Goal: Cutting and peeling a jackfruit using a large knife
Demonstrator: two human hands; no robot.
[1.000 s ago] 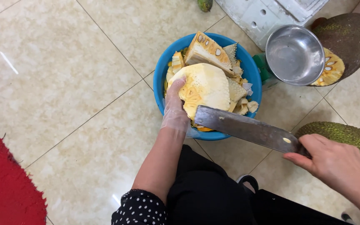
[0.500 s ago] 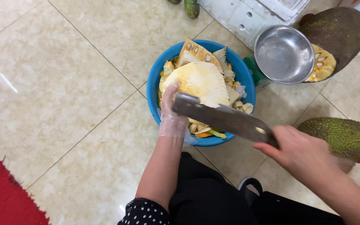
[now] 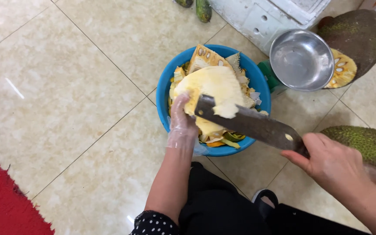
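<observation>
Center frame: gloved left hand gripping pale jackfruit piece over blue basin; right hand fist-closed on cleaver, blade touching fruit.

A steel bowl sits beside a cut jackfruit half showing yellow flesh. A whole green jackfruit lies on the beige tiled floor. A red mat fills the lower corner; two green fruits, perhaps cucumbers, lie near a white box.
</observation>
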